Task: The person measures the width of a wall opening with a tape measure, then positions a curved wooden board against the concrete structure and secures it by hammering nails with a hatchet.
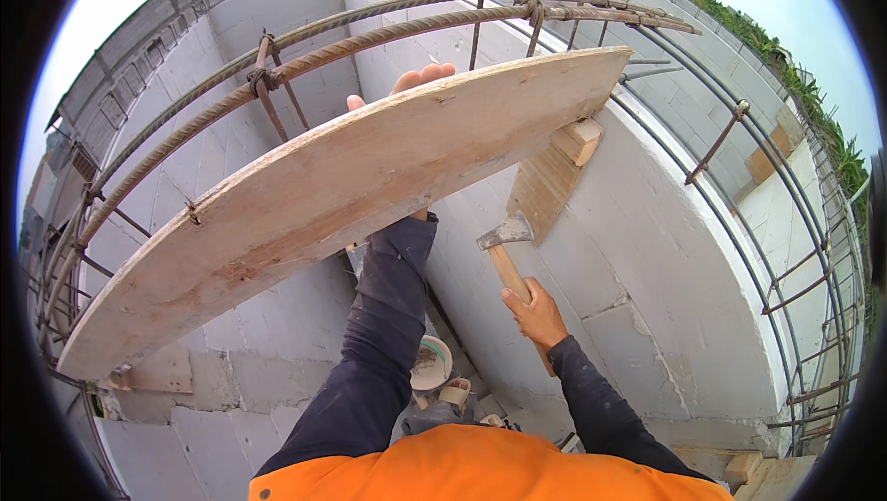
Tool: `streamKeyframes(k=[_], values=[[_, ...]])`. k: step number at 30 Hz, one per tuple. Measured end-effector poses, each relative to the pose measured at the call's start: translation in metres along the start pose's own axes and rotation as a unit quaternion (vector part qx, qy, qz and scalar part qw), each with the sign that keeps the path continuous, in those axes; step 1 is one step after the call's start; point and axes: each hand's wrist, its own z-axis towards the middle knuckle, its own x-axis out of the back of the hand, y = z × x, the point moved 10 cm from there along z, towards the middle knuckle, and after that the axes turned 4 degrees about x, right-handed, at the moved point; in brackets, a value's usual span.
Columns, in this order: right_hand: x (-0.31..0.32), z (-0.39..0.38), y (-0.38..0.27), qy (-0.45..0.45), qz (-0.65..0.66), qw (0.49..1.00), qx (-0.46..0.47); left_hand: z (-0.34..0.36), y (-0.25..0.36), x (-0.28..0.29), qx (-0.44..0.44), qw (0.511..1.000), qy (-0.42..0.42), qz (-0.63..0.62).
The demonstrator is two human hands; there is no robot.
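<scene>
A long plywood board slants across the view in front of me, its pale face smudged reddish brown. From underneath, my left arm goes behind it, and the fingertips of my left hand show above its top edge, gripping the board; the palm is hidden. In my right hand is a hatchet, held around its wooden handle with the worn metal head up. The hatchet head is below the board's right part, beside a wooden plank with a small wood block at its top, against the block wall.
Tied steel rebar runs just beyond the board and curves along the white wall tops at right. Grey-white block walls enclose a deep space below. A white bucket stands down there near my feet. Greenery lines the far right.
</scene>
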Motion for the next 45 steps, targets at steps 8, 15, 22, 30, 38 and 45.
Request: streamKeyframes(k=[8,15,22,30,38,45], values=[[-0.051,0.125,-0.099,-0.067,0.172,0.982,0.043,-0.107,0.129,-0.011,-0.187,0.975,0.102,0.062],[-0.061,0.17,-0.116,-0.041,0.212,0.958,0.188,-0.153,0.149,-0.03,-0.211,0.957,0.191,0.056],[-0.047,0.154,-0.09,-0.013,0.219,0.971,0.096,-0.132,0.17,-0.02,-0.187,0.982,0.008,0.011],[-0.037,0.132,-0.06,0.032,0.234,0.971,0.039,-0.167,0.177,0.013,-0.088,0.973,0.114,0.183],[-0.044,0.14,-0.072,0.025,0.241,0.969,0.049,-0.188,0.137,0.055,-0.022,0.951,0.279,0.13],[-0.046,0.16,-0.083,0.005,0.257,0.964,0.073,-0.205,0.087,0.073,-0.006,0.93,0.367,0.017]])
